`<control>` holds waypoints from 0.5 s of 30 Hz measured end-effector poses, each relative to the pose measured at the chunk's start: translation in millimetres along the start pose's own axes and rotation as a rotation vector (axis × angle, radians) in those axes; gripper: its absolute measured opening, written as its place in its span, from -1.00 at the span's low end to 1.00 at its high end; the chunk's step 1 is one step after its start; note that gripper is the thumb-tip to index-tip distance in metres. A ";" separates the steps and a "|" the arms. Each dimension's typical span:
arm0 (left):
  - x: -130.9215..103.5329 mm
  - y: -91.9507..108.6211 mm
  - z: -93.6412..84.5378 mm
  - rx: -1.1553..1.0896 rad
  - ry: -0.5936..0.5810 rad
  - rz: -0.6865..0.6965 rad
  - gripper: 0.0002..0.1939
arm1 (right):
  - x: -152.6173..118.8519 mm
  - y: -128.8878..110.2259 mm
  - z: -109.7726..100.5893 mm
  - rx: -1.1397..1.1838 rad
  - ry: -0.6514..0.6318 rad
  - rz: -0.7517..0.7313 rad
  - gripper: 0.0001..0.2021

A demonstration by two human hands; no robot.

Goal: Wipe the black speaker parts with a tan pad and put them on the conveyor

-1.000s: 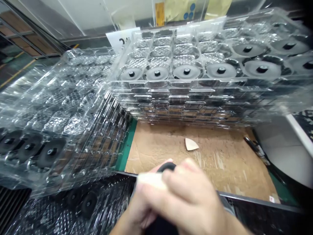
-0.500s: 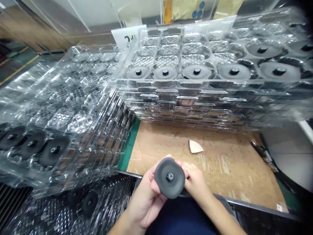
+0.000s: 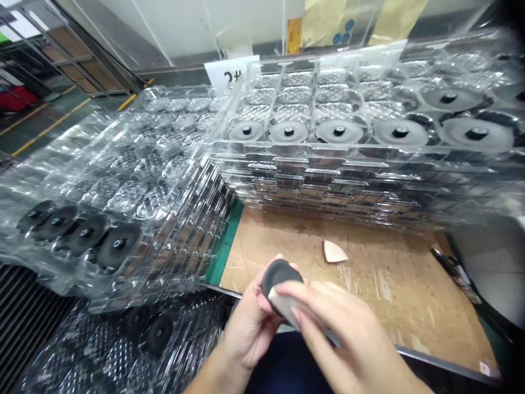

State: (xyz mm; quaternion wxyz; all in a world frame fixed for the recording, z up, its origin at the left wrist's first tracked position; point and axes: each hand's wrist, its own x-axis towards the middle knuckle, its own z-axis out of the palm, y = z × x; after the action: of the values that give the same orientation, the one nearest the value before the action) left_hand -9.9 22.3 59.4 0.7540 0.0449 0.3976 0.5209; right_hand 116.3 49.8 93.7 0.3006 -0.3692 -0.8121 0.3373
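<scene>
My left hand (image 3: 250,323) is closed round a dark grey rounded disc (image 3: 275,273), held tilted above the table's front edge. My right hand (image 3: 340,323) lies over the disc's face, its fingers pressed on a thin pale pad (image 3: 289,306) that touches the disc. The disc's central knob is hidden behind these fingers. On the brown cardboard (image 3: 262,241) beyond my hands rests a cream wedge-shaped piece (image 3: 334,251).
Stacked clear trays (image 3: 328,164) with grey discs stand behind the cardboard. Another tray stack (image 3: 164,230) rises at the left, with more trays (image 3: 118,350) below it. A dark, slender tool (image 3: 455,273) lies at the right.
My right hand has come from the disc's right edge to over its face, now with the pale pad. The disc is turned more edge-on. The view has shifted slightly.
</scene>
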 end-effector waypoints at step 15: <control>-3.5 0.2 7.4 0.031 -0.144 -0.124 -0.62 | -14.1 7.0 -33.1 -0.221 -0.048 -0.064 -0.69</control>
State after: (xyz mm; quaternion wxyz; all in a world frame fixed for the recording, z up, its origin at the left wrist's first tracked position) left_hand -5.8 22.0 66.5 0.8106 0.0691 0.3525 0.4625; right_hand 151.2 52.8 104.5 0.2494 -0.3658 -0.8627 0.2446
